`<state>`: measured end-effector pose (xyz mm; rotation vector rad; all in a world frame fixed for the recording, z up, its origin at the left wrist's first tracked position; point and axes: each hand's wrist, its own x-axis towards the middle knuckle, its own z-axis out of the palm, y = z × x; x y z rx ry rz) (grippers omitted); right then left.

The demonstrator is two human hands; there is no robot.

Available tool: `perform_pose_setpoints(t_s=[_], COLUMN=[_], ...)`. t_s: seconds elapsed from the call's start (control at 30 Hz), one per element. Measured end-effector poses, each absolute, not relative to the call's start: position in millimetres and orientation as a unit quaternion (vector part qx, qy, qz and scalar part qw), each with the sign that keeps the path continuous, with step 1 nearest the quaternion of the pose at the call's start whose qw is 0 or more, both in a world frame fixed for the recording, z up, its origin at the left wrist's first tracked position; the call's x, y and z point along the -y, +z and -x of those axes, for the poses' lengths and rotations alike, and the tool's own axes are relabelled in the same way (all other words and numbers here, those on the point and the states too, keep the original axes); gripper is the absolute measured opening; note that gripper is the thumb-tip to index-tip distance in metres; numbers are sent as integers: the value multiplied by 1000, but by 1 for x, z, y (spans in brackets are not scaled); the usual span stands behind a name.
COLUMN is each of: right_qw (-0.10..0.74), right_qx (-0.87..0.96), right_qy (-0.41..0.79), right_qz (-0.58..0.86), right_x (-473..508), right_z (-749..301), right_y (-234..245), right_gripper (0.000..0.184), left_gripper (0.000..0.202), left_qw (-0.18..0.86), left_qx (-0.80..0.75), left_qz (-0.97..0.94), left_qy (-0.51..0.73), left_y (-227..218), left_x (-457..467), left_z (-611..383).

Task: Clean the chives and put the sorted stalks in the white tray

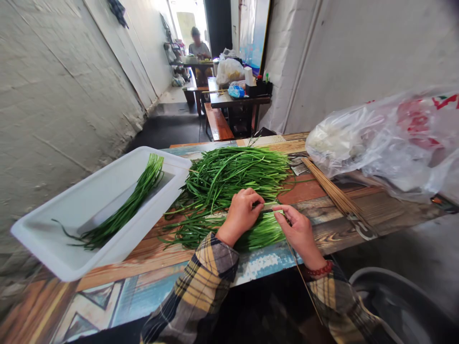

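My left hand (pixel 244 215) is closed in a pinch on the pale stalk ends of a few garlic chives (pixel 268 206). Close by on the right, my right hand (pixel 299 234) has thumb and forefinger nearly together at the same ends. A thin bamboo skewer (pixel 304 279) runs up under its palm and seems held there; its upper end is hidden. Beneath both hands lies a small row of chives (pixel 267 231). Just beyond is a large heap of green chives (pixel 236 172), pale ends to the right.
A white plastic tub (pixel 46 239) at left holds a bunch of chives (pixel 125 210). Bundled skewers (pixel 333 196) lie at right beside a clear plastic bag (pixel 387 143). A grey basin (pixel 398 296) stands below right. A person (pixel 199 48) sits at a far table.
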<state>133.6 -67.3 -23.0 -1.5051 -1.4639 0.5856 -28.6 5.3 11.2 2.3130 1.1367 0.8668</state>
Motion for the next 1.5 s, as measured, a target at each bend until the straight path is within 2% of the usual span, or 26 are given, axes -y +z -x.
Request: perform_pose_setpoints(t_s=[0.1,0.3,0.47,1.5], right_qw=[460,462,472,485], right_qx=[598,589,587,599], right_qy=[224,242,243,224], right_qz=[617,617,611,596], right_x=[68,68,68,67], right_z=[-133,-134,-134,-134], right_y=[-21,-23,-25,-27], right_gripper=[27,29,28,23], left_gripper=[6,12,17,17], left_qw=[217,307,340,350], left_qx=[-402,-367,-350,-326], left_qz=[-833,-807,-792,-789], left_qy=[312,347,366,386], left_y=[14,11,12,9], left_x=[0,1,1,-1], left_z=[25,23,23,24])
